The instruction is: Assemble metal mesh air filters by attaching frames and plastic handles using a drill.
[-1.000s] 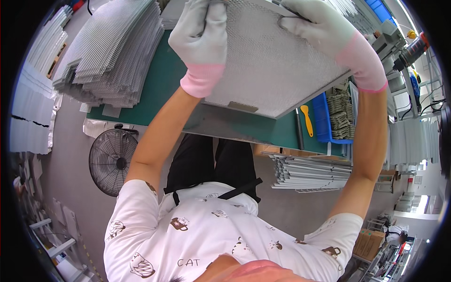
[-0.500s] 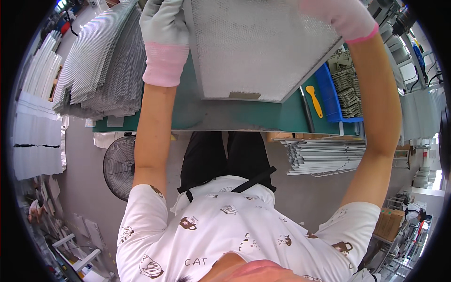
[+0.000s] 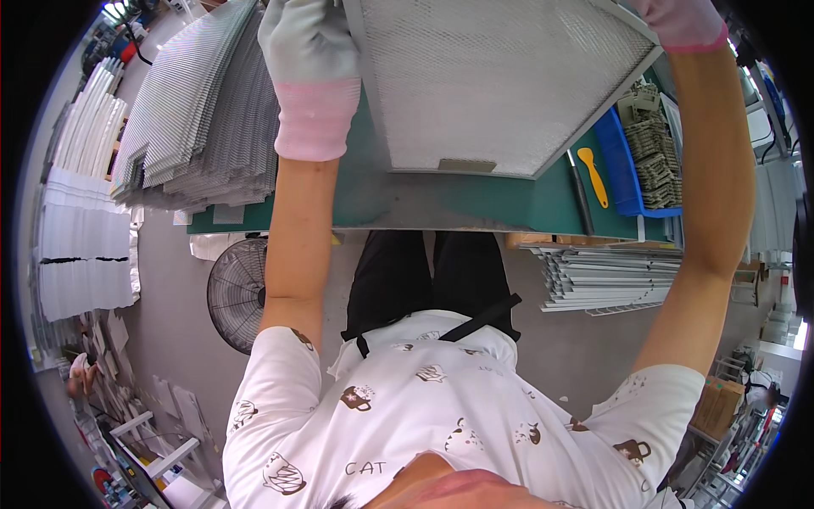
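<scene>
A framed metal mesh panel [image 3: 500, 93] lies over the green worktable [image 3: 373, 199], its far part cut off by the picture's upper edge. A small grey-brown tab sits along its near edge. My left hand [image 3: 309, 42], in a white glove with a pink cuff, is closed at the panel's left edge, its fingertips partly out of view. At the panel's far right edge is my right hand [image 3: 685, 21], gloved the same way; its fingers are mostly cut off by the picture's edge.
Stacked mesh sheets [image 3: 199, 119] stand at the table's left. To the right lie a black-handled tool [image 3: 581, 199], a yellow spatula [image 3: 593, 178] and a blue bin [image 3: 623, 191] of beige metal pieces [image 3: 657, 157]. Below are a fan [image 3: 237, 294] and white strips [image 3: 606, 278].
My right hand has moved right, from over the panel to its far right edge, uncovering more mesh. The whole view has shifted slightly, so the table and panel appear farther right.
</scene>
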Demonstrator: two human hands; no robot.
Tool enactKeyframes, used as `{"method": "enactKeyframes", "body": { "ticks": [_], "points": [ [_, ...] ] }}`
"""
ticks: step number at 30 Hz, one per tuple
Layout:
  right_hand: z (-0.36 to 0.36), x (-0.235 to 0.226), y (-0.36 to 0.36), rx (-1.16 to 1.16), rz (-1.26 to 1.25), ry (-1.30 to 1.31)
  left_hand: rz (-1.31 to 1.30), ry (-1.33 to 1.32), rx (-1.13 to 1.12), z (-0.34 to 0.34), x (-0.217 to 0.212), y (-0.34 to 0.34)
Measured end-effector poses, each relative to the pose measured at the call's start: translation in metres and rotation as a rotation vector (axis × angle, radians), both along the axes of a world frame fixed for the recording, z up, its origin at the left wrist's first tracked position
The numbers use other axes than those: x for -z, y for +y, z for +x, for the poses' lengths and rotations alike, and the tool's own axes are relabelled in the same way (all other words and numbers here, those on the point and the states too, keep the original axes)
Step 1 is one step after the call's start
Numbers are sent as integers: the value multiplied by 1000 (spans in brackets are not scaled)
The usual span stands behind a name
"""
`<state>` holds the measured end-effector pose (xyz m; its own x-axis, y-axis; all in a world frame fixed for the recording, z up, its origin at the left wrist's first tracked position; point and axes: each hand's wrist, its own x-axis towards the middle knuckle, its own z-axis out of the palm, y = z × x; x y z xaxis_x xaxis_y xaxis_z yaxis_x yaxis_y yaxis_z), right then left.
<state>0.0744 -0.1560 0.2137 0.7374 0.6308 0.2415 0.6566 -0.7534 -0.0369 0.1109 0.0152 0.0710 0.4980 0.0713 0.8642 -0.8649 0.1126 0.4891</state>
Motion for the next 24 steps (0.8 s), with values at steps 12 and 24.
{"method": "enactKeyframes", "body": {
  "ticks": [12, 24],
  "points": [
    [4, 2, 10, 3, -41, 21, -539, -22, 939, 13, 9, 0],
    [7, -9, 6, -50, -87, 76, 166, -327, -273, 9, 17, 17]
  ]
}}
